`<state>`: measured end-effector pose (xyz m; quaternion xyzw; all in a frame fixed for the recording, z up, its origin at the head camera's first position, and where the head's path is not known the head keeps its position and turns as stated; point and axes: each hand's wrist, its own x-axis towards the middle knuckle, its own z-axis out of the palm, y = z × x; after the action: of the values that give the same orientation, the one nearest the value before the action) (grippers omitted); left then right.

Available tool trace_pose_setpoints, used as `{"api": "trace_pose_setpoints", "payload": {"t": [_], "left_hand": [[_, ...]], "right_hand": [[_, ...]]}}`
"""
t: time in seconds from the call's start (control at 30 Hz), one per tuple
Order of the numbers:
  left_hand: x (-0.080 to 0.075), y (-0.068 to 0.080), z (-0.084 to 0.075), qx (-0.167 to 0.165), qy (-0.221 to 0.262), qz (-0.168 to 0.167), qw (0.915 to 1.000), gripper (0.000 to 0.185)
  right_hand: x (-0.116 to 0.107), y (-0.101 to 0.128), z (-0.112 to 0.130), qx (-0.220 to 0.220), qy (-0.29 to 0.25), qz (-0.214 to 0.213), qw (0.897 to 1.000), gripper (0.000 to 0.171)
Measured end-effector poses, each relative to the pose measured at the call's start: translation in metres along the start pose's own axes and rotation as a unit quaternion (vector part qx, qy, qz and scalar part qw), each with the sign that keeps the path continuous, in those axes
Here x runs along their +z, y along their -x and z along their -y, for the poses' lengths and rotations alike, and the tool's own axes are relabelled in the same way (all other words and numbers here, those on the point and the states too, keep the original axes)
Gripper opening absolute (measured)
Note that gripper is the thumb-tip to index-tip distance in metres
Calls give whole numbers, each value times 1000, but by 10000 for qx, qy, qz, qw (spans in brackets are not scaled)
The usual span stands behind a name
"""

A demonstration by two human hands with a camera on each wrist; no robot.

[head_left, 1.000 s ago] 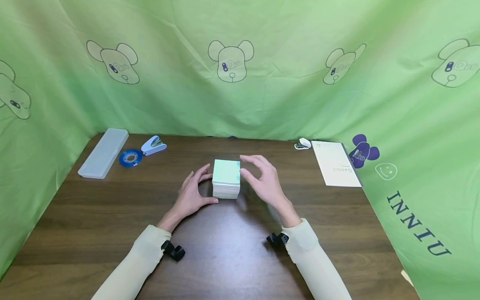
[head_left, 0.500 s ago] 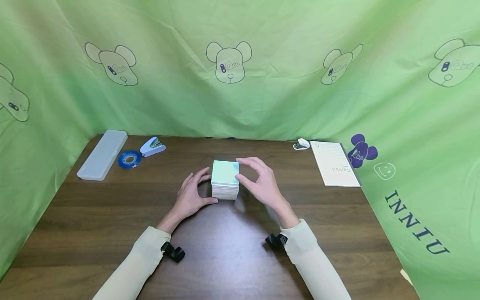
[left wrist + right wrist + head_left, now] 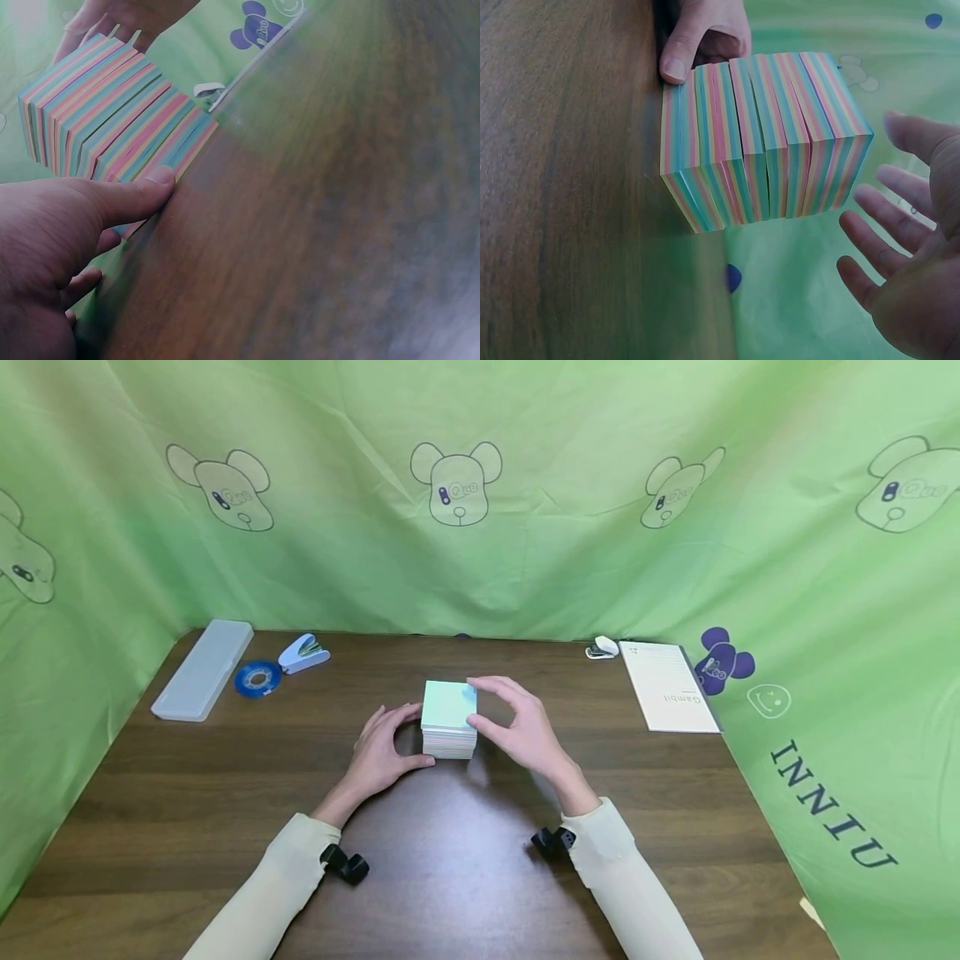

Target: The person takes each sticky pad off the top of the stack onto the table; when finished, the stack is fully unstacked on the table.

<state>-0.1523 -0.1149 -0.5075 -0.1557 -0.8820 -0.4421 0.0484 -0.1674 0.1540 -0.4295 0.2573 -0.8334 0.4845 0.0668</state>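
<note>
A tall stack of sticky notes, pale green on top and striped in pink, yellow and blue along its sides, stands mid-table. My left hand grips its base from the left; in the left wrist view the thumb presses the near side low down, and the other fingers are partly hidden behind. At the top right edge is my right hand, thumb and fingers spread. The right wrist view shows the right-hand fingers extended beside the stack's upper end, with a small gap; contact at the fingertips cannot be made out.
At the back left lie a frosted plastic case, a blue tape roll and a light-blue stapler. A small white stapler and a notepad lie back right. Green cloth hangs behind the table.
My right hand has moved slightly left, bringing its fingertips over the stack's top right edge. The left hand stays at the base, its fingers a little closer to the stack.
</note>
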Motion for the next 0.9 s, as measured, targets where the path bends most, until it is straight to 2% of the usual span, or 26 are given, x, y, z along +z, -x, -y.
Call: {"api": "trace_pose_setpoints", "payload": {"t": [0.6,0.9], "left_hand": [[1,0,1,-94,-128,64,9999,90],[1,0,1,-113,-127,72,9998,89]], "right_hand": [[0,0,-3,-118,67,182,9997,64],[2,0,-5,6,103,249,9996,70]]}}
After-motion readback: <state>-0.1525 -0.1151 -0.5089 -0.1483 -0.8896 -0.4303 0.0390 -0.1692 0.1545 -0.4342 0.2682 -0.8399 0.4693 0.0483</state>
